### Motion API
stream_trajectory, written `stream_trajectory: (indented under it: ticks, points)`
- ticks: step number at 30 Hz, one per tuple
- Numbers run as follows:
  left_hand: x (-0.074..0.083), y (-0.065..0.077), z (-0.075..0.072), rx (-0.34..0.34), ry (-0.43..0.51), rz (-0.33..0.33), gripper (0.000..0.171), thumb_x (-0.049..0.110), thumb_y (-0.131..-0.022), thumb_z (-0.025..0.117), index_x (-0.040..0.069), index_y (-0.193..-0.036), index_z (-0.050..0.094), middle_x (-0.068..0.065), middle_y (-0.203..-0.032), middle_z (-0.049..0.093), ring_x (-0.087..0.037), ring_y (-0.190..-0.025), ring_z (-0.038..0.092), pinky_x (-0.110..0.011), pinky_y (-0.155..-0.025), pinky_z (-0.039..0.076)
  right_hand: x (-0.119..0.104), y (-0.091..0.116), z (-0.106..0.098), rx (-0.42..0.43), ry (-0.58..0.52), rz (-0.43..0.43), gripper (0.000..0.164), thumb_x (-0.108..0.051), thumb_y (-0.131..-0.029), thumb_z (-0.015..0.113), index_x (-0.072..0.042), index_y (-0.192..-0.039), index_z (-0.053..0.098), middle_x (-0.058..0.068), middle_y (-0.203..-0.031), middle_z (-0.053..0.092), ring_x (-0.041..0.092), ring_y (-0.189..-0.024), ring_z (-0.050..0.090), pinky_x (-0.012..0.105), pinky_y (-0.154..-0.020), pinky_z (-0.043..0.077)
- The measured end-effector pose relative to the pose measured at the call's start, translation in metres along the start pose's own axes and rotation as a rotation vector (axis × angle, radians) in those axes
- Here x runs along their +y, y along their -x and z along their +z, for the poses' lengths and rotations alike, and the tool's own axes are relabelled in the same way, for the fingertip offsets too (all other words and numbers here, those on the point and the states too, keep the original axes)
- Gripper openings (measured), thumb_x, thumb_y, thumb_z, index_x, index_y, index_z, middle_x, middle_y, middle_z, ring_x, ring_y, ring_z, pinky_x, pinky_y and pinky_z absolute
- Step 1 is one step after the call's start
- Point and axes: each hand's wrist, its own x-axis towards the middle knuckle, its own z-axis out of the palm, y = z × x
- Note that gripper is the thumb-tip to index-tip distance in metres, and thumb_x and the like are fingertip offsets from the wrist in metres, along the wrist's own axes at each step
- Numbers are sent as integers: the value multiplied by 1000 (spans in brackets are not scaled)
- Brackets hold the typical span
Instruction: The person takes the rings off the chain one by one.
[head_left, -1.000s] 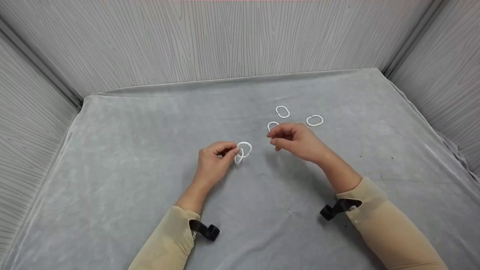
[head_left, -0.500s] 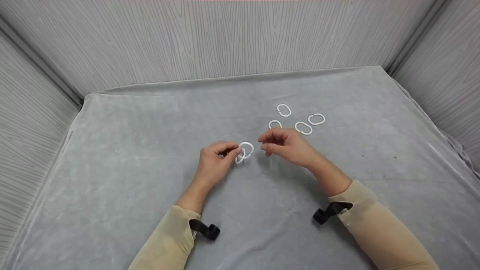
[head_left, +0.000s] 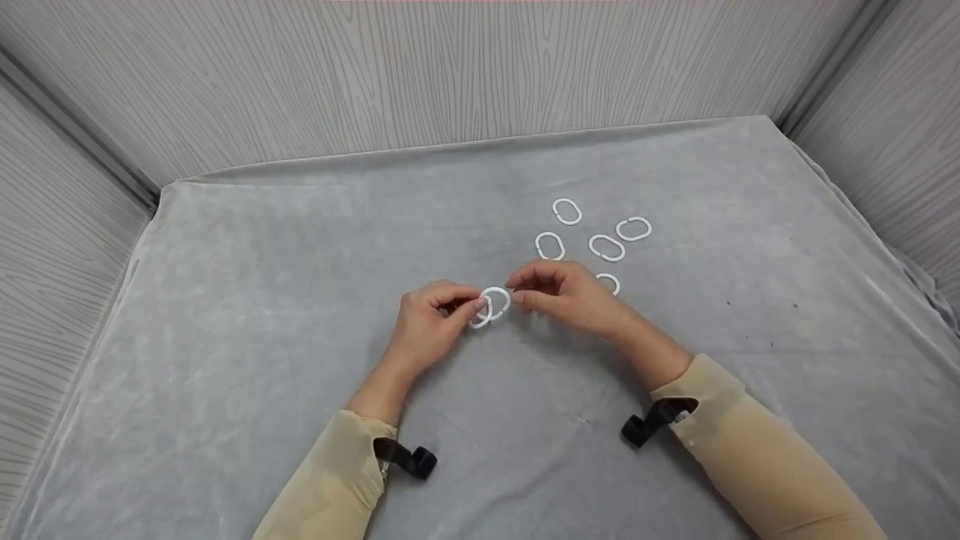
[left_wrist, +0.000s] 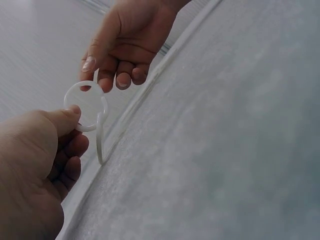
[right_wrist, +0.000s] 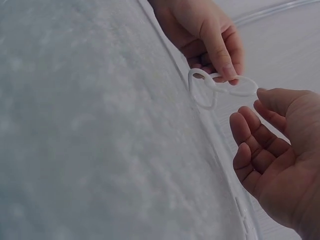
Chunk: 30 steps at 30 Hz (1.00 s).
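Observation:
Between thumb and forefinger, my left hand (head_left: 435,319) pinches a white oval ring (left_wrist: 86,82). Hooked through it is a second white ring (left_wrist: 99,145), which hangs down below. My right hand (head_left: 570,296) is at the far side of the pinched ring. Its thumb tip is by that ring's outer edge in the right wrist view, and the forefinger shows behind the ring in the left wrist view. Thumb and forefinger stand apart, and the other fingers are loosely bent. Whether the right fingertips touch the ring is hard to tell.
Several loose white rings with small gaps, among them an upper ring (head_left: 567,211) and a right-hand ring (head_left: 634,229), lie beyond my right hand. One ring (head_left: 611,283) is partly hidden by that hand. A grey cloth (head_left: 262,300) covers the table, with pale panels (head_left: 450,75) around it.
My right hand has moved left and closer to the left hand, uncovering more loose rings on the cloth. The left hand keeps its pinch, almost in place.

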Motion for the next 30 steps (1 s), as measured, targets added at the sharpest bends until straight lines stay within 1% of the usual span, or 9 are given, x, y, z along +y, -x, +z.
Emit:
stream_trajectory:
  ticks: [4,8,12,15,18,22,30]
  points:
    - [0,-1,-1,-32,9,1,8,9,-94,82,6,-101,84,2,-92,77,-16,-81,67,-25,-72,54,0,0,0,-8,-1,-13,18,-7,-100,74,-1,-117,76,12,-98,73,15,-81,64,24,-70,52]
    - [1,-1,0,-54,9,1,9,9,-94,82,4,-101,84,1,-94,78,-15,-82,68,-25,-73,54,2,1,0,-9,20,-14,18,-9,-99,75,-3,-116,77,10,-98,73,15,-81,65,24,-70,52]
    - [1,0,1,-66,3,4,9,10,-94,83,6,-102,85,1,-94,78,-15,-83,68,-25,-74,54,3,2,0,-13,34,-5,18,-12,-99,76,-5,-116,78,8,-97,74,16,-81,65,24,-70,53]
    - [1,0,1,-78,4,1,9,9,-94,82,7,-102,85,2,-94,78,-15,-83,68,-25,-74,54,4,3,1,-22,34,3,18,-12,-99,76,-5,-115,78,8,-95,74,17,-80,66,24,-70,53]
    - [1,1,1,-91,4,-4,9,9,-95,82,7,-103,85,3,-95,78,-15,-84,69,-25,-74,55,4,3,3,-38,24,-3,18,-11,-99,76,-1,-114,78,9,-93,74,16,-80,66,24,-71,53]
    - [2,1,0,-95,6,-14,10,10,-95,82,9,-103,85,4,-95,78,-15,-84,69,-24,-74,54,4,2,4,-56,16,-25,17,-9,-99,76,1,-112,78,12,-92,75,16,-79,66,24,-72,54]
    - [2,1,-2,-89,17,-29,10,13,-94,83,12,-104,86,4,-96,78,-16,-85,70,-25,-75,55,4,1,4,-66,21,-36,15,-8,-98,77,0,-110,79,12,-91,75,15,-79,65,23,-71,53]
